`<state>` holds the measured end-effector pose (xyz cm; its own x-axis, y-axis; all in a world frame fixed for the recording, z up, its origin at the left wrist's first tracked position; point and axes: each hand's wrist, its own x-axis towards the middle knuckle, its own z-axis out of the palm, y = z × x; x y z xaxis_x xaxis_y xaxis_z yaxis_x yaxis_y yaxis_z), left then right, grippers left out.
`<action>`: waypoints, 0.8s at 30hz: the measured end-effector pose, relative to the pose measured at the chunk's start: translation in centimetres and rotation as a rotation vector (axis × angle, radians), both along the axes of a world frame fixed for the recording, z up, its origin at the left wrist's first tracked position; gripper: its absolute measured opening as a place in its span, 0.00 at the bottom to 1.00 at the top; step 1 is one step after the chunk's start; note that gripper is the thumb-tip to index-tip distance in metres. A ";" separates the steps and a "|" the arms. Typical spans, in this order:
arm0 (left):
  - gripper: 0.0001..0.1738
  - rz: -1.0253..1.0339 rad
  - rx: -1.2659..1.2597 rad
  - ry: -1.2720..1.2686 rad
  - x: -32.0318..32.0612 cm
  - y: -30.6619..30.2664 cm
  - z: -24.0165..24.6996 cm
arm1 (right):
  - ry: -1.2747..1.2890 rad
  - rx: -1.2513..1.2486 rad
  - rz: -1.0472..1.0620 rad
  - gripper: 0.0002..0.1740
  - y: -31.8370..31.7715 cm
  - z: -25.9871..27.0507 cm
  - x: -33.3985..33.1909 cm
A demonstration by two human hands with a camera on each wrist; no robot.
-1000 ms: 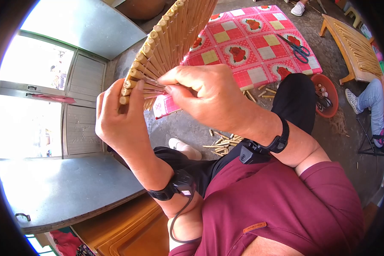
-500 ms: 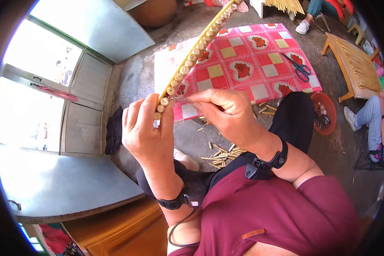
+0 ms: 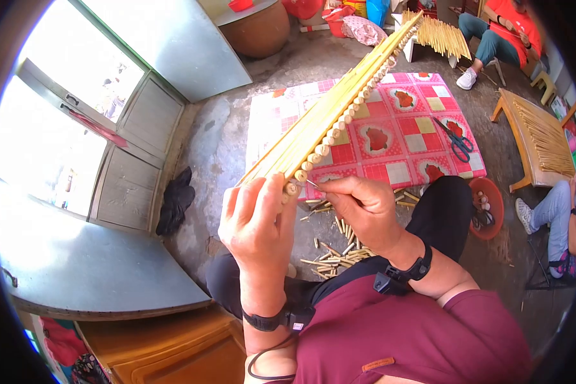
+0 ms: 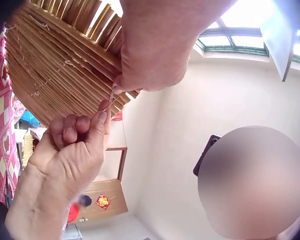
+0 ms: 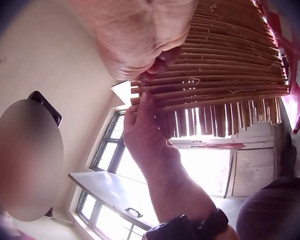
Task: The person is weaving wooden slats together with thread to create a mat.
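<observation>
A mat of thin yellow reed sticks (image 3: 329,109), bound side by side with thread, slants up and away from my hands. My left hand (image 3: 256,221) grips its near end, fingers behind and thumb by the round cut stick ends. Beside that edge, the thumb and forefinger of my right hand (image 3: 368,211) pinch a thin thread (image 4: 111,96). In the left wrist view the thread runs tight from the pinch to the mat's corner near the left thumb. Short thread ends dot the mat's face in the right wrist view.
A low table with a pink checked cloth (image 3: 390,137) stands ahead, bearing scissors (image 3: 457,142). Cut stick pieces (image 3: 339,259) litter the floor by a red basin (image 3: 486,208). Wooden frames with sticks (image 3: 541,141) stand at the right, where other people sit. A grey cabinet top (image 3: 96,269) is at left.
Both hands have moved right and lower in the head view. The mat has tilted from its broad face to edge-on, then further over, its far end now reaching up and right.
</observation>
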<state>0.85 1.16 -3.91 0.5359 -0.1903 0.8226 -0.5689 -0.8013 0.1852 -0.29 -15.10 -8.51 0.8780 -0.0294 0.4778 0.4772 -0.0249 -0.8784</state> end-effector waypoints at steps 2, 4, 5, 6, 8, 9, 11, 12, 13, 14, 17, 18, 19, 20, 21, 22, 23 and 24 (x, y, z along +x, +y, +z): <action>0.19 -0.016 0.020 -0.006 -0.1 0.1 -0.2 | -0.014 0.012 -0.008 0.07 0.1 -0.4 -0.1; 0.20 -0.022 0.021 -0.012 -0.1 0.2 -0.6 | -0.016 0.039 0.009 0.07 0.1 -0.8 -0.2; 0.19 -0.028 0.024 -0.027 -0.1 0.2 -0.7 | -0.026 0.035 0.004 0.07 0.2 -0.9 -0.1; 0.19 -0.030 0.020 -0.034 -0.1 0.1 -0.8 | -0.037 0.030 0.000 0.07 0.2 -1.0 -0.1; 0.18 -0.034 0.012 -0.049 0.0 0.1 -1.1 | -0.025 0.040 -0.008 0.07 0.4 -1.1 -0.1; 0.17 -0.032 0.015 -0.049 -0.1 0.0 -1.0 | -0.002 0.054 -0.012 0.07 0.5 -1.1 -0.2; 0.17 -0.029 0.009 -0.056 -0.2 -0.1 -1.1 | 0.026 0.070 -0.019 0.07 0.6 -1.2 -0.3; 0.17 -0.028 0.007 -0.059 -0.2 -0.2 -1.2 | 0.030 0.070 -0.023 0.07 0.6 -1.3 -0.3; 0.17 -0.025 0.011 -0.049 -0.2 -0.2 -1.3 | 0.035 0.072 -0.027 0.07 0.6 -1.4 -0.3; 0.18 -0.023 0.015 -0.039 -0.3 -0.2 -1.4 | 0.028 0.074 -0.028 0.07 0.7 -1.5 -0.3; 0.18 -0.010 0.029 -0.031 -0.4 -0.4 -1.5 | 0.012 0.089 -0.032 0.07 0.7 -1.7 -0.2; 0.18 -0.006 0.034 -0.032 -0.4 -0.5 -1.5 | 0.008 0.099 -0.034 0.07 0.8 -1.7 -0.2; 0.18 -0.005 0.033 -0.036 -0.4 -0.6 -1.5 | 0.005 0.108 -0.036 0.07 0.8 -1.7 -0.1; 0.18 -0.005 0.032 -0.039 -0.4 -0.7 -1.5 | 0.006 0.110 -0.037 0.07 0.8 -1.7 -0.1; 0.18 -0.005 0.031 -0.043 -0.4 -0.7 -1.5 | 0.007 0.112 -0.039 0.07 0.8 -1.8 -0.1; 0.18 -0.006 0.031 -0.040 -0.4 -0.8 -1.5 | 0.008 0.115 -0.041 0.07 0.8 -1.8 0.0; 0.18 -0.007 0.031 -0.037 -0.4 -0.9 -1.5 | 0.008 0.114 -0.042 0.08 0.7 -1.8 0.0; 0.18 -0.008 0.032 -0.034 -0.4 -0.9 -1.5 | 0.009 0.114 -0.043 0.08 0.7 -1.8 0.0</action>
<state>0.43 0.26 -5.38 0.5064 -0.2212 0.8335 -0.5808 -0.8019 0.1401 -0.27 -14.44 -10.35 0.8789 -0.1209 0.4613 0.4700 0.0554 -0.8809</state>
